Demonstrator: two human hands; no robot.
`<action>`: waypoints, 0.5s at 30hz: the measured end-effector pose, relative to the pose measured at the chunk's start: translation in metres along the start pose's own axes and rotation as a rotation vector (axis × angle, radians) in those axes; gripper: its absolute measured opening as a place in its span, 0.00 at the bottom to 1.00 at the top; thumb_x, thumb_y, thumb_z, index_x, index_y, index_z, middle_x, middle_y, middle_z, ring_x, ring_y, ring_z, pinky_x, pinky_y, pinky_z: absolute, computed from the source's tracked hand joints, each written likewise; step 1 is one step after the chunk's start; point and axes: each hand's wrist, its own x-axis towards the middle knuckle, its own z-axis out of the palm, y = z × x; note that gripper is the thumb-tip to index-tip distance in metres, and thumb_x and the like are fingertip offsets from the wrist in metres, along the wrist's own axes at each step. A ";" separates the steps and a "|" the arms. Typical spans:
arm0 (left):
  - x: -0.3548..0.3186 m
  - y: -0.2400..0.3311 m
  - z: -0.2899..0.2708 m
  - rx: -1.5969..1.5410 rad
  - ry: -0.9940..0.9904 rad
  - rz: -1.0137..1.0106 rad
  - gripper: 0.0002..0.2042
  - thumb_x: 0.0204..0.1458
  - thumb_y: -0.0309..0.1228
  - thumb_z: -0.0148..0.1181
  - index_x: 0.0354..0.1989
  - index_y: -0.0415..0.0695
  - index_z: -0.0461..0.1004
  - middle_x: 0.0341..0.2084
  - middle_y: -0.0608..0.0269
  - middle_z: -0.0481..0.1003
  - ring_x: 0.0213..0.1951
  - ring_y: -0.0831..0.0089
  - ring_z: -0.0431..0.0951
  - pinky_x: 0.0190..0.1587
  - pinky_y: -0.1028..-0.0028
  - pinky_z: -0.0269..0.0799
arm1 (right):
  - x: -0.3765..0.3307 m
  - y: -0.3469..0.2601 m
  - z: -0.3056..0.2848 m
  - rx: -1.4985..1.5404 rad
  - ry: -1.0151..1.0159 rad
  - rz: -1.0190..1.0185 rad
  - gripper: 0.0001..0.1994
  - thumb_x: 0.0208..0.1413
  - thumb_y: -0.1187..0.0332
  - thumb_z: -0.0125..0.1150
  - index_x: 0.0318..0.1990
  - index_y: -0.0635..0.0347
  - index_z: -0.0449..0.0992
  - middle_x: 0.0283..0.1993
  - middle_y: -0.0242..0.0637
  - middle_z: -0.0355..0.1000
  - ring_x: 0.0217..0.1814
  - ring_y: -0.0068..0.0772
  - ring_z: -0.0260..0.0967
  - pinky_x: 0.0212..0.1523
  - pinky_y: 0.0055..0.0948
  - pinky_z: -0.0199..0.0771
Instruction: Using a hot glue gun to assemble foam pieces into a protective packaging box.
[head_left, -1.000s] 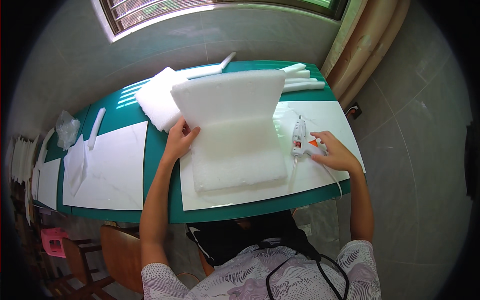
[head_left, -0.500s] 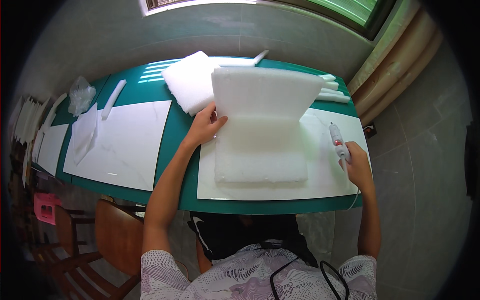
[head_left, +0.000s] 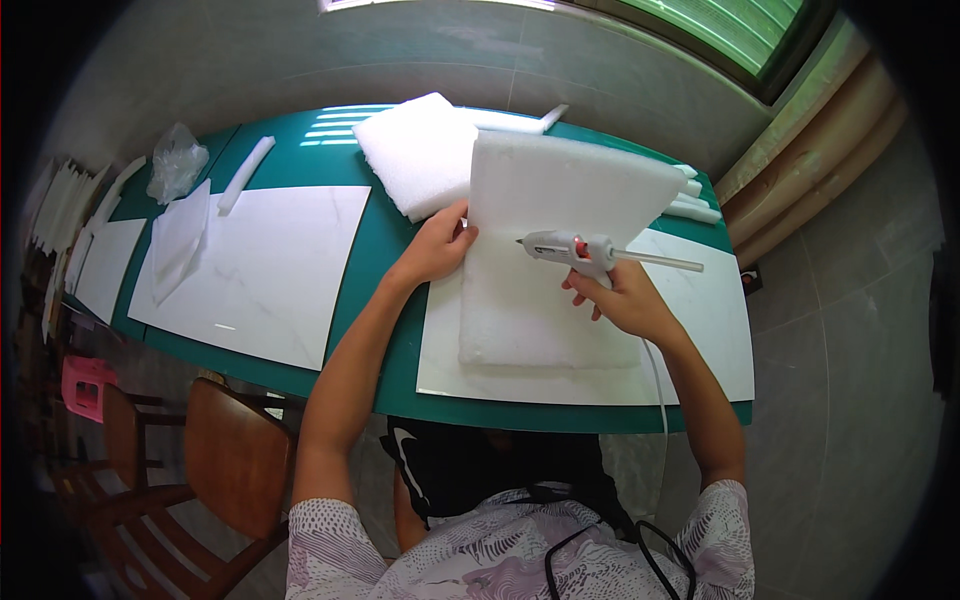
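From the head camera I see a long green table (head_left: pixel 385 150) set against a grey tiled wall under a window, with grey floor tiles to the right and a brown wooden chair (head_left: pixel 235 455) at the lower left. White marbled sheets lie flat on the table; the large one on the left (head_left: pixel 265 275) is bare, and another (head_left: pixel 700 340) sits under the work in front of me.

On that sheet lies a thick white foam pad (head_left: pixel 545 300), its far part lifted and bent up toward the wall. My left hand (head_left: pixel 437 245) presses on the pad's left edge, fingers curled over the raised fold. My right hand (head_left: pixel 625 300) is clenched around the handle of a white glue gun (head_left: pixel 575 250), which hovers above the pad with its nozzle pointing left and a pale glue stick jutting out to the right. Its cord runs down past my right forearm.

A second foam block (head_left: pixel 415 150) rests just behind the left hand. Further left are a foam strip (head_left: pixel 245 175) and a crumpled clear bag (head_left: pixel 175 160).
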 end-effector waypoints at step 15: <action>0.001 -0.012 0.002 -0.017 0.003 0.052 0.18 0.56 0.26 0.51 0.56 0.41 0.66 0.30 0.57 0.71 0.29 0.71 0.67 0.37 0.71 0.67 | 0.032 0.000 0.029 -0.038 0.018 0.026 0.17 0.57 0.63 0.57 0.49 0.66 0.73 0.39 0.41 0.75 0.41 0.32 0.75 0.29 0.28 0.76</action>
